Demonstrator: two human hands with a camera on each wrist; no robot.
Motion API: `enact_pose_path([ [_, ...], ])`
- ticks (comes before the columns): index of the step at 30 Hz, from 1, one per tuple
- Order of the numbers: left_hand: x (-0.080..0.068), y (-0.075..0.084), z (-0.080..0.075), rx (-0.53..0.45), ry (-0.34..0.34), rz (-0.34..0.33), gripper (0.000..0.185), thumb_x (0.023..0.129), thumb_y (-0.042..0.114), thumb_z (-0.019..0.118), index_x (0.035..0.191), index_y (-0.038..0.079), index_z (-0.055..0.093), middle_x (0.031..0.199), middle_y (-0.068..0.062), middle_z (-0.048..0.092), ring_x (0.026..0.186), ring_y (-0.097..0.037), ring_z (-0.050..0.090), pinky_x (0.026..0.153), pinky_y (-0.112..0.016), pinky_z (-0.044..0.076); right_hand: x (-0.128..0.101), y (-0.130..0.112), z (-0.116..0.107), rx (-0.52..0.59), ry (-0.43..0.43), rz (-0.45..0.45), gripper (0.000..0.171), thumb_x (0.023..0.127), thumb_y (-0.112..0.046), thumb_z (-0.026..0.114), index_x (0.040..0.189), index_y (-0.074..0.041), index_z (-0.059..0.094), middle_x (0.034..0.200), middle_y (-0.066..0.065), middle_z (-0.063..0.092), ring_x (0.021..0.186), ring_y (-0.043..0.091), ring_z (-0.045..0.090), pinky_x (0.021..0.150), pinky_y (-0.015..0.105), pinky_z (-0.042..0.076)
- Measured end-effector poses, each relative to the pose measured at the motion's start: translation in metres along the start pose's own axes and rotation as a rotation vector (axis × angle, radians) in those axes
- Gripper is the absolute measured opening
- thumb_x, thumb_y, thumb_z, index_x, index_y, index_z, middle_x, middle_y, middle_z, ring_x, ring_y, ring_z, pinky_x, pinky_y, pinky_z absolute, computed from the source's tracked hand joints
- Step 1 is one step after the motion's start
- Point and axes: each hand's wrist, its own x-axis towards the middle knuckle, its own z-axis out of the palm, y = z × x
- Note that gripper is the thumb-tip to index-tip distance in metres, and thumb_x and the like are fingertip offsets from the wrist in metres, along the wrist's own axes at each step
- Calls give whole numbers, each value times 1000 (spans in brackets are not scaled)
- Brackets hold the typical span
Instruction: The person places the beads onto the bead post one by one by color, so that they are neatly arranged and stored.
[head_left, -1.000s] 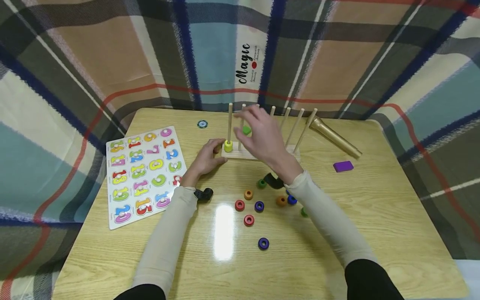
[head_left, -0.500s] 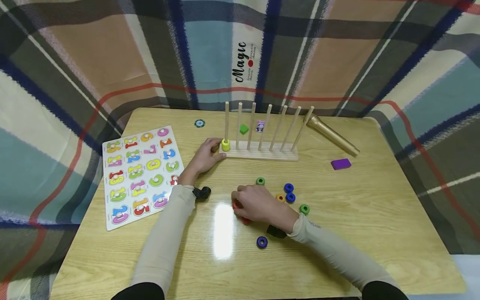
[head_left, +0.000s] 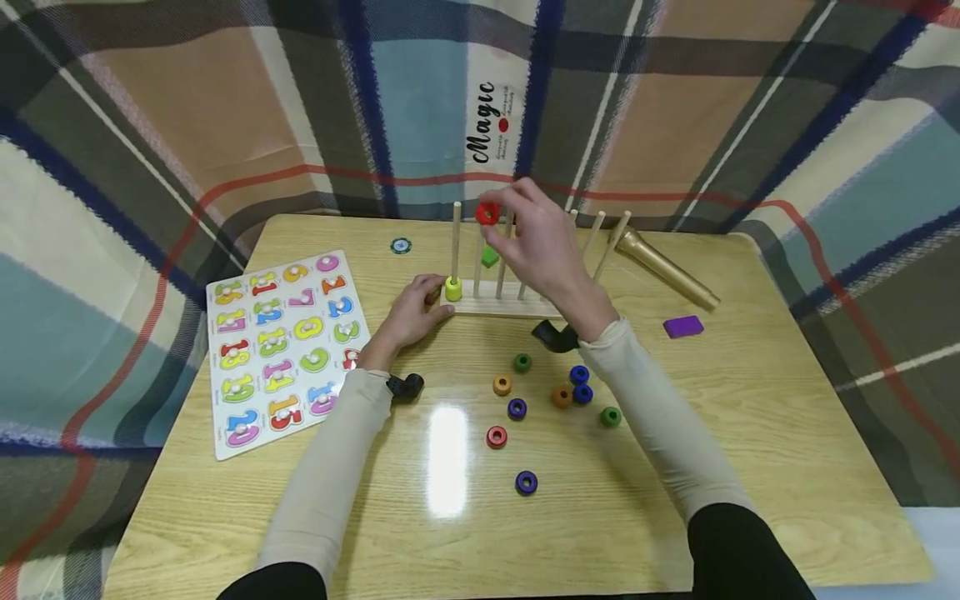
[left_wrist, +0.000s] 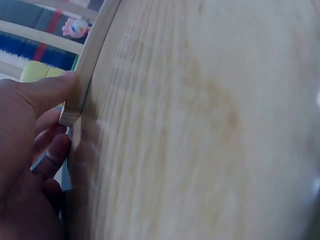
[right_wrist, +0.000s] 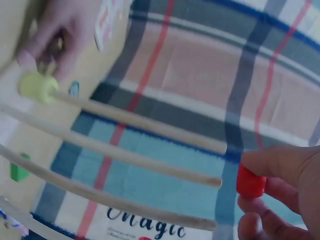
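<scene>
In the right wrist view my right hand [right_wrist: 280, 192] pinches a red bead [right_wrist: 251, 181] between thumb and fingers. The bead is held near the top of the second peg from the left; the head view does not show whether it touches it. The wooden peg rack [head_left: 480, 307] stands on the table, with yellow beads [head_left: 453, 289] at the foot of its leftmost peg. My left hand [head_left: 408, 317] grips the left end of the rack's base, thumb [left_wrist: 52, 92] on the near side and fingers round the end. My right hand hides some of the pegs.
Loose red, blue, green and orange beads [head_left: 502, 384] lie in front of the rack. A number puzzle board [head_left: 285, 354] is at left. A gold tube [head_left: 667, 271] and purple block [head_left: 683, 327] lie at right. Behind the rack is a green block [head_left: 490, 256].
My right hand moved from the rack down to the loose beads, picked up a red one and raised it back to the pegs. The left hand stayed at the rack's end.
</scene>
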Motion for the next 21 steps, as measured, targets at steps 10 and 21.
enact_pose_path([
  [10,2,-2,-2,26,-18,0,63,107,21,68,162,1,44,164,-21,41,149,-43,41,124,-58,32,22,5,5,-123,-78,103,37,104,-24,72,139,-12,73,121,9,70,74,25,62,63,39,49],
  [21,1,-3,0,39,-19,-11,63,107,23,68,162,1,44,165,-21,41,150,-43,40,125,-59,29,18,2,7,-164,-166,165,46,104,-27,71,147,-12,66,141,10,69,76,25,66,67,42,55],
])
